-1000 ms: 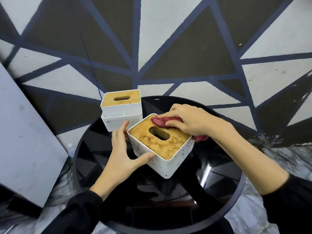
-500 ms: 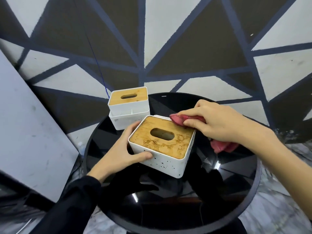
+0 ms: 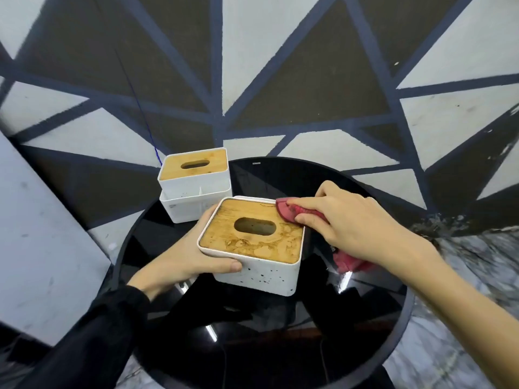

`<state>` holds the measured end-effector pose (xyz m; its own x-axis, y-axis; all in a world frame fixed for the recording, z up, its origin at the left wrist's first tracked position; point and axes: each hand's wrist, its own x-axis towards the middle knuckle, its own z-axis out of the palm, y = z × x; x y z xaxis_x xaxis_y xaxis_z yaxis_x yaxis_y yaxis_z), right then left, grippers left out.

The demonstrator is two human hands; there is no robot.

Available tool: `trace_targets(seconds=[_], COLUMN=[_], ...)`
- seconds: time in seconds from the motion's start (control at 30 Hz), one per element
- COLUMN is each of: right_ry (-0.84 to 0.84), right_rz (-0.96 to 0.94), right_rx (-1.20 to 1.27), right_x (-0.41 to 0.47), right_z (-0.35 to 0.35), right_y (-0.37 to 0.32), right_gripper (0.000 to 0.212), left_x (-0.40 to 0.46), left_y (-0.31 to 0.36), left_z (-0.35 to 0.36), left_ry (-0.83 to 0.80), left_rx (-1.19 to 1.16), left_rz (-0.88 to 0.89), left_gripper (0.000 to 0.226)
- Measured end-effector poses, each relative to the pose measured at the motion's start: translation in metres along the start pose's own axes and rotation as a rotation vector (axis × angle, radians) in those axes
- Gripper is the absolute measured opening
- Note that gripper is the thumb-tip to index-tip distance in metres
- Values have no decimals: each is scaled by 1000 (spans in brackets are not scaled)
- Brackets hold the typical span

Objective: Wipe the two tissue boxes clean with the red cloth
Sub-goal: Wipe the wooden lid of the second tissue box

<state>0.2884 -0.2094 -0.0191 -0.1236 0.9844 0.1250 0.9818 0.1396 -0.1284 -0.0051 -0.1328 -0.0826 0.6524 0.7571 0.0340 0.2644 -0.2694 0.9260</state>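
Observation:
A white tissue box (image 3: 254,269) with a stained wooden lid and an oval slot stands in the middle of the round black table (image 3: 365,346). My left hand (image 3: 185,259) grips its left side, thumb on the front wall. My right hand (image 3: 351,228) holds the red cloth (image 3: 292,213) against the lid's far right corner; more cloth hangs below the palm. A second white tissue box (image 3: 195,178) with a wooden lid stands at the table's far left edge, untouched.
The second box has an open white tray section at its front. A blue cord (image 3: 140,108) runs down the patterned wall behind it. A grey panel (image 3: 36,234) leans at the left. Marble floor shows at the right.
The near box has been turned so that its front wall faces me more squarely. My right hand with the cloth slid from the lid's back middle to its far right corner.

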Motion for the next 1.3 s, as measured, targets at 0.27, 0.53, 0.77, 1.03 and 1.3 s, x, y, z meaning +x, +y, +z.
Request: trace_targets(seconds=[0.27,0.53,0.77,1.03,1.3], right_ry=[19,49,58,-118,-61], right_rz=[11,-14,-17,5,24], right_rx=[-130,-152,-181,29,66], right_x=[27,31,16,-29,-11], right_z=[-3,-3,-4,-22,-18], right_y=[5,4,-5,-9,-8], right_gripper=[42,43,37,39,35], left_x=[3,8,10,15,17], left_y=[11,10,6,-5,-11], left_z=[4,11,16,10,6], left_ry=[134,142,184,126,64], left_rx=[339,373,336,271,218], left_rz=[-114,16,18,47,59], left_gripper=[128,149,146,154,149])
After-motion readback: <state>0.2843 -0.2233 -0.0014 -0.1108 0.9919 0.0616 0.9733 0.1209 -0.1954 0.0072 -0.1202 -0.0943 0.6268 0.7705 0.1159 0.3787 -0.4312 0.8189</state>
